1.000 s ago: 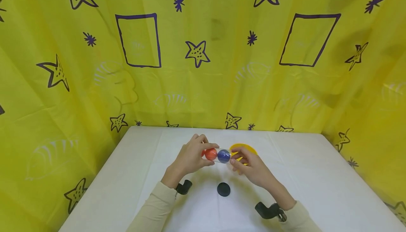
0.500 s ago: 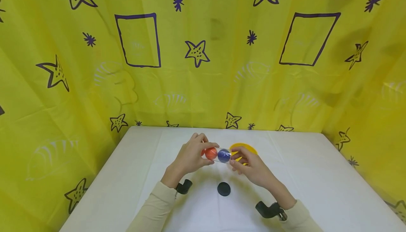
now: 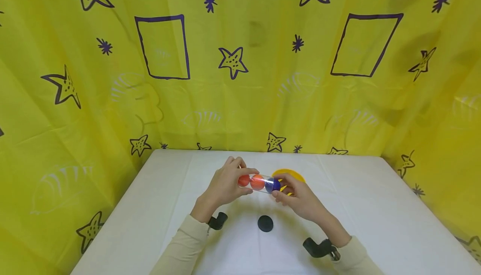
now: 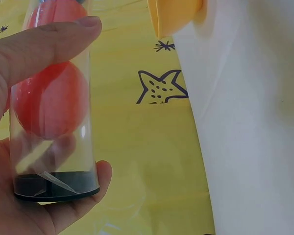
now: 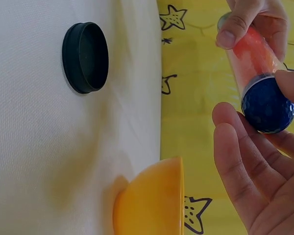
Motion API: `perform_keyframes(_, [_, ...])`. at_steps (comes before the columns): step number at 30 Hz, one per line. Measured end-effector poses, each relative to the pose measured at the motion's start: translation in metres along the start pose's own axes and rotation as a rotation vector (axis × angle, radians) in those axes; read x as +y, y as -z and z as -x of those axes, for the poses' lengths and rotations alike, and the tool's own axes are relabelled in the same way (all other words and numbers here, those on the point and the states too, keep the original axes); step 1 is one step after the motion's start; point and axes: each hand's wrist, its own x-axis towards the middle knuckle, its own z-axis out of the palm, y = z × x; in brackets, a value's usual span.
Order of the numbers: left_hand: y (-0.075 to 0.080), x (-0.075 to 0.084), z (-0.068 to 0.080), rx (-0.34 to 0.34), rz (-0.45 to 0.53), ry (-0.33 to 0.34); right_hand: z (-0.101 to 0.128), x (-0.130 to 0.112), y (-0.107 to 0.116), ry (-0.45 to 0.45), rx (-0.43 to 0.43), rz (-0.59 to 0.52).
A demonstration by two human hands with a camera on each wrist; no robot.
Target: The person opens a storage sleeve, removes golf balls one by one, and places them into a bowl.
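A clear plastic tube (image 3: 267, 178) lies nearly level above the table, gripped by my left hand (image 3: 224, 184) between thumb and fingers. Two red-orange balls (image 3: 257, 182) show inside it. The left wrist view shows a black cap (image 4: 59, 186) on the tube's left end, with a gap before the nearest red ball (image 4: 51, 105). At the other, open end a dimpled blue golf ball (image 5: 268, 106) sticks partly out of the mouth. My right hand (image 3: 299, 198) pinches this ball between thumb and fingers.
A loose black cap (image 3: 265, 223) lies on the white table (image 3: 233, 245), nearer to me than the hands. Behind the right hand stands a yellow bowl (image 5: 152, 200); its inside is hidden. A yellow curtain (image 3: 263, 99) surrounds the table's back and sides.
The balls have slid rightward in the tube, and the blue golf ball now sticks out of its open end into my right fingers. Both hands stay nearly in place.
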Motion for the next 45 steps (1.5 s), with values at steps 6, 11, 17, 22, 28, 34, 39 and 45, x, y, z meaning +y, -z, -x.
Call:
perform_keyframes(6, [0.000,-0.001,-0.001,-0.005,0.008,0.006,0.000,0.001,0.002,0.011,0.011,0.019])
perform_keyframes(11, [-0.001,-0.002,-0.001,0.000,0.014,0.013,-0.001,0.003,0.003,0.040,0.045,0.066])
perform_keyframes(17, [-0.002,-0.003,-0.001,0.005,0.031,0.017,-0.001,0.003,0.003,0.057,0.070,0.079])
perform_keyframes(22, [-0.003,-0.003,-0.001,0.003,0.036,0.027,-0.001,0.004,0.003,0.054,0.085,0.087])
perform_keyframes(28, [-0.005,-0.005,-0.001,0.013,0.053,0.025,-0.002,0.004,0.003,0.062,0.109,0.102])
perform_keyframes(34, [-0.006,-0.008,-0.001,0.024,0.044,0.024,-0.002,0.006,0.007,0.082,0.137,0.130])
perform_keyframes(39, [-0.006,-0.009,-0.001,0.025,0.042,0.028,-0.001,0.006,0.013,0.028,0.177,0.156])
perform_keyframes(45, [-0.007,-0.010,-0.002,0.024,0.056,0.043,0.000,0.005,0.023,-0.007,0.238,0.174])
